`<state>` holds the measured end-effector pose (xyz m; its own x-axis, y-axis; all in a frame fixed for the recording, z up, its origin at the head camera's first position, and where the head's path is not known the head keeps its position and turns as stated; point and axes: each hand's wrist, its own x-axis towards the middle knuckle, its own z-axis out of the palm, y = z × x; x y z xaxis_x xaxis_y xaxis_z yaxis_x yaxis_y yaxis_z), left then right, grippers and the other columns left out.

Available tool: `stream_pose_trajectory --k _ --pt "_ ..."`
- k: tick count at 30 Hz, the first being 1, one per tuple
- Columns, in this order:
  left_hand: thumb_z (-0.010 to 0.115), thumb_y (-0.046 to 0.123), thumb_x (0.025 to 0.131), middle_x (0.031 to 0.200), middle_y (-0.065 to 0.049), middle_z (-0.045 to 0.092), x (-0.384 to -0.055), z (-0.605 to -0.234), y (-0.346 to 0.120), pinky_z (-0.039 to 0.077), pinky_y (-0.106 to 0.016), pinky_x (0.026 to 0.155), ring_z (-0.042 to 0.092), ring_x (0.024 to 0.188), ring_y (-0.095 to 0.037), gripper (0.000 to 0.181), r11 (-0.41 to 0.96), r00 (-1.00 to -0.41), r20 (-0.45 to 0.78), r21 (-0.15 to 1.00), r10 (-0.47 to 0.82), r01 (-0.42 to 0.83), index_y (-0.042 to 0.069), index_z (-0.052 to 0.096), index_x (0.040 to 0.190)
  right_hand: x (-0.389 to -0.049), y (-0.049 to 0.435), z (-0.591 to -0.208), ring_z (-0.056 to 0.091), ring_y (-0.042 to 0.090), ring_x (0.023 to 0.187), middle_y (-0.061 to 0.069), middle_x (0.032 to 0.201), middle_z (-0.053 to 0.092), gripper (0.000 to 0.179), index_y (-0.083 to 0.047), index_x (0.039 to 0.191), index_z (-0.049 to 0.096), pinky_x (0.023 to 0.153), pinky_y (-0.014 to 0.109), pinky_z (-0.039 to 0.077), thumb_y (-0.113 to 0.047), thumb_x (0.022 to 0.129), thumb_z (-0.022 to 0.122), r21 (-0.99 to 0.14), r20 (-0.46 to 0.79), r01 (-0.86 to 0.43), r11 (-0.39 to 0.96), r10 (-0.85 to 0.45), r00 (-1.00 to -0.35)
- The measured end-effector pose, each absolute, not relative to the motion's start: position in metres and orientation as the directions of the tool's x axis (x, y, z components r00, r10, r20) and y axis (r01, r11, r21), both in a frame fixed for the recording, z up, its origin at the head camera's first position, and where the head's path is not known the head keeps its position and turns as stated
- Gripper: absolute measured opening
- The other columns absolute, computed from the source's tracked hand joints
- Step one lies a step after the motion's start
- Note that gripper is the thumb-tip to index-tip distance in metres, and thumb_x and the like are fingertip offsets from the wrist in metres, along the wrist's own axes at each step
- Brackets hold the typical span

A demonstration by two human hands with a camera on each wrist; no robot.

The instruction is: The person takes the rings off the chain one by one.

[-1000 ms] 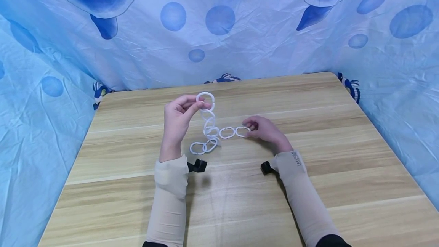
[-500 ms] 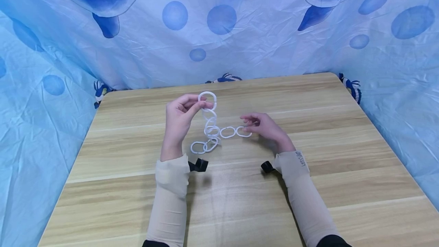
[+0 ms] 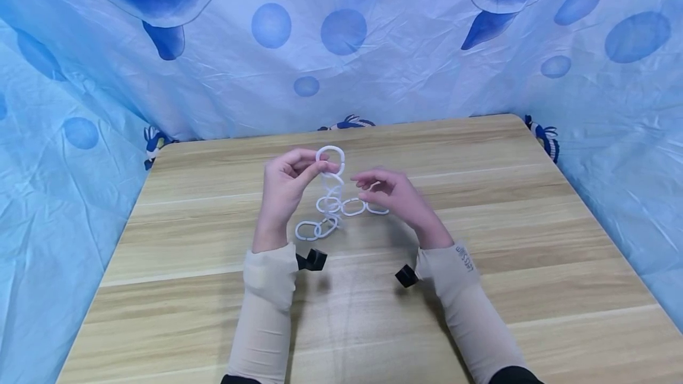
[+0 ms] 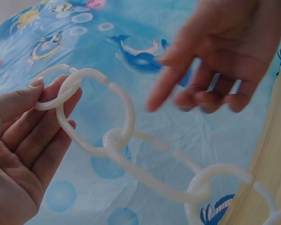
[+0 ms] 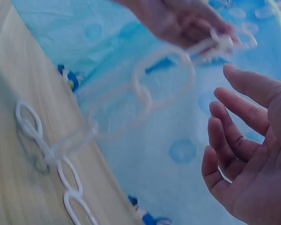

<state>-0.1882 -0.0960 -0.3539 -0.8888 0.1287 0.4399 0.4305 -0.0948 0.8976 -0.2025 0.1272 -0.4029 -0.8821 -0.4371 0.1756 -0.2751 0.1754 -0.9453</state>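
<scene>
In the head view my left hand (image 3: 285, 182) pinches the end link (image 3: 331, 147) of a white plastic link chain (image 4: 145, 174) between thumb and fingers. Several joined oval links hang from that grip down to the wooden table. There the lower part splits into two lying ends, one toward the left and one toward the right. My right hand (image 3: 393, 194) is raised beside the hanging links, its fingers loosely bent with nothing in them. It partly covers the right-hand end of the chain in the head view. The right wrist view shows this hand (image 5: 248, 145) apart from the links.
The wooden table (image 3: 480, 289) spreads beneath both arms. A blue curtain (image 3: 405, 76) with whale and bubble prints stands behind and along its sides. A black wrist camera (image 3: 407, 276) juts inward from the right sleeve, another wrist camera (image 3: 315, 259) from the left.
My right hand has let go of the right-hand end link, risen and moved left toward the hanging links. My left hand, still pinching the top link, has shifted slightly right.
</scene>
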Motion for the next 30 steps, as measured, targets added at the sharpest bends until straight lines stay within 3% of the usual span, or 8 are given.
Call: stream_pose_trajectory --k 5,11,17,22,26,30 --pt "0.065 0.001 0.090 0.082 0.013 0.075 -0.185 -0.353 -0.094 0.056 -0.025 0.092 0.073 0.083 -0.008 0.024 -0.086 -0.883 0.450 0.893 0.133 0.442 -0.019 0.061 0.101 -0.192 0.114 -0.398 0.053 0.028 0.122 0.016 0.129 0.059 0.042 -0.001 0.128 0.060 0.107 0.049 0.045 -0.007 0.088 0.069 -0.922 0.235 -0.352 0.160 -0.491 -0.839" --pt "0.065 0.001 0.090 0.082 0.012 0.076 -0.182 -0.351 -0.093 0.057 -0.026 0.091 0.073 0.082 -0.008 0.022 -0.099 -0.880 0.459 0.888 0.122 0.450 -0.018 0.062 0.100 -0.188 0.102 -0.403 0.048 0.030 0.134 0.016 0.138 0.056 0.044 -0.004 0.137 0.052 0.114 0.049 0.038 -0.005 0.094 0.060 -0.935 0.252 -0.346 0.077 -0.543 -0.801" --pt "0.066 0.001 0.089 0.082 0.012 0.076 -0.181 -0.349 -0.090 0.058 -0.026 0.089 0.073 0.081 -0.007 0.023 -0.121 -0.868 0.482 0.875 0.120 0.470 -0.019 0.062 0.099 -0.186 0.097 -0.407 0.056 0.037 0.124 0.023 0.137 0.054 0.042 0.003 0.138 0.048 0.101 0.039 0.052 -0.008 0.098 0.052 -0.967 0.221 -0.256 -0.017 -0.560 -0.798" --pt "0.066 0.001 0.089 0.082 0.010 0.076 -0.181 -0.349 -0.089 0.057 -0.027 0.090 0.073 0.081 -0.008 0.018 -0.142 -0.870 0.481 0.874 0.113 0.465 -0.014 0.065 0.097 -0.184 0.095 -0.406 0.061 0.038 0.115 0.024 0.132 0.058 0.037 0.006 0.133 0.052 0.094 0.029 0.055 -0.006 0.098 0.053 -0.965 0.219 -0.263 0.006 -0.536 -0.815" --pt "0.067 0.002 0.089 0.082 0.010 0.076 -0.182 -0.349 -0.090 0.057 -0.027 0.090 0.073 0.080 -0.009 0.011 -0.151 -0.870 0.481 0.873 0.110 0.464 -0.007 0.068 0.095 -0.184 0.094 -0.406 0.063 0.032 0.112 0.023 0.127 0.062 0.032 0.006 0.126 0.057 0.094 0.040 0.056 -0.005 0.097 0.054 -0.957 0.240 -0.290 0.026 -0.495 -0.835" --pt "0.067 0.002 0.089 0.083 0.010 0.076 -0.182 -0.349 -0.090 0.058 -0.027 0.090 0.072 0.081 -0.008 0.019 -0.147 -0.871 0.479 0.874 0.106 0.463 -0.015 0.065 0.097 -0.184 0.094 -0.404 0.063 0.037 0.108 0.023 0.122 0.064 0.026 0.006 0.119 0.061 0.093 0.050 0.055 -0.006 0.097 0.056 -0.961 0.230 -0.274 0.028 -0.466 -0.855"
